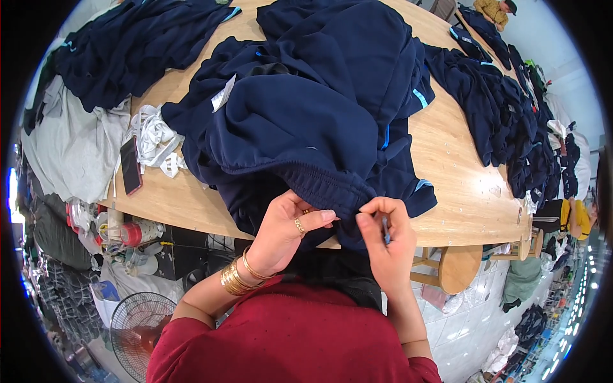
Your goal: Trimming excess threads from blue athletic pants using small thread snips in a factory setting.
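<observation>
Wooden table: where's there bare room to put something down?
The wooden table is barest between the middle navy heap and right navy pile. A narrower strip separates that heap from the upper-left pile. It's crowded around the left hand and right hand, and at left, where the phone lies beside white straps.

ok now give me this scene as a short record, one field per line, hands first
left hand: fingers closed on the edge of a gathered navy cloth waistband
right hand: curled around a small blue-grey object, kind unclear, close beside the waistband
table: pale wood, bearing piled navy garments, some with light-blue trim
table, left: dark-screened rectangular phone beside tangled white fabric strips
lower left: round-caged fan
lower right: pale wooden stool
</observation>
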A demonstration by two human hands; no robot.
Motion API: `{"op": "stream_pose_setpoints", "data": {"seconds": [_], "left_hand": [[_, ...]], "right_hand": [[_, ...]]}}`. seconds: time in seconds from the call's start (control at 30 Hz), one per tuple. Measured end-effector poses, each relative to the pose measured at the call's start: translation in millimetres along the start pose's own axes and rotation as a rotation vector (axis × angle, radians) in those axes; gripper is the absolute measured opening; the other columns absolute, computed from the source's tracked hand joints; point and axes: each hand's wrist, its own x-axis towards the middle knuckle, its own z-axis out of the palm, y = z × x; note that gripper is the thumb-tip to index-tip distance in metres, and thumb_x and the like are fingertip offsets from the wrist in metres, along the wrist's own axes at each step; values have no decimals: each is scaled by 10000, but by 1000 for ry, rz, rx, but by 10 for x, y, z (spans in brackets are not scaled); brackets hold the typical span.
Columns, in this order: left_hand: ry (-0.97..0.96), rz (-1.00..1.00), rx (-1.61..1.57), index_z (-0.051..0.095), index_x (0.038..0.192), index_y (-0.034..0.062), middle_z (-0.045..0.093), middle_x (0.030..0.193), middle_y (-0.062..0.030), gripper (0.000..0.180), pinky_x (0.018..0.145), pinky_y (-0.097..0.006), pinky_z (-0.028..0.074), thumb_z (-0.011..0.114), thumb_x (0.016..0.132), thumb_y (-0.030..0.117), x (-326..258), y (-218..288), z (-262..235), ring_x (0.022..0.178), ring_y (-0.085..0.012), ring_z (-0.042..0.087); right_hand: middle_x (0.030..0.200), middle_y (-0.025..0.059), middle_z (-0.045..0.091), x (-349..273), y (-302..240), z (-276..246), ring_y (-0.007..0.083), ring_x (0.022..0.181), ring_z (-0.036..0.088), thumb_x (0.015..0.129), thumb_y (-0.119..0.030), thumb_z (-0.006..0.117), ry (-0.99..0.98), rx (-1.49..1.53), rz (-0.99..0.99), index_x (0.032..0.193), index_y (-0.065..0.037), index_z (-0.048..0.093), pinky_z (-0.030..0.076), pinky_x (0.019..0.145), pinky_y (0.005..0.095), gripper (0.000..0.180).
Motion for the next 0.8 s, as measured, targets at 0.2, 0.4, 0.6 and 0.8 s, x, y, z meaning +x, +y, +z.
{"op": "stream_pose_setpoints", "data": {"seconds": [0.2, 0.4, 0.6, 0.8], "left_hand": [[12, 18, 9, 556, 1060, 19, 610, 1025, -48, 264, 816, -262, 462, 610, 802, 20, 32, -85, 96, 923, -126, 581], [96, 48, -36, 530, 1046, 26, 613, 952, -61, 229, 774, -276, 471, 569, 821, 27, 6, -67, 27, 868, -143, 585], [53, 33, -26, 506, 1071, 31, 599, 994, -68, 253, 805, -286, 467, 566, 825, 21, 84, -118, 71, 895, -144, 579], [37, 62, -43, 504, 1066, 28, 598, 1011, -79, 246, 847, -302, 456, 555, 825, 25, 71, -106, -29, 927, -160, 580]], "right_hand": [[771, 90, 629, 32, 72, 22, 257, 684, 654, 829, -141, 621, -144, -210, -42, 1007, -74, 496, 501, 584, 335, 228], [794, 80, 616, 184, 111, -127, 187, 681, 617, 871, -150, 593, 109, 26, 83, 980, -43, 513, 464, 615, 269, 172], [758, 67, 613, 59, 247, -27, 212, 642, 620, 825, -203, 656, -151, -89, -100, 969, -65, 560, 480, 581, 289, 221], [778, 73, 616, 85, 147, -62, 245, 650, 611, 814, -186, 649, -86, -47, -143, 961, -64, 541, 473, 571, 306, 220]]}}
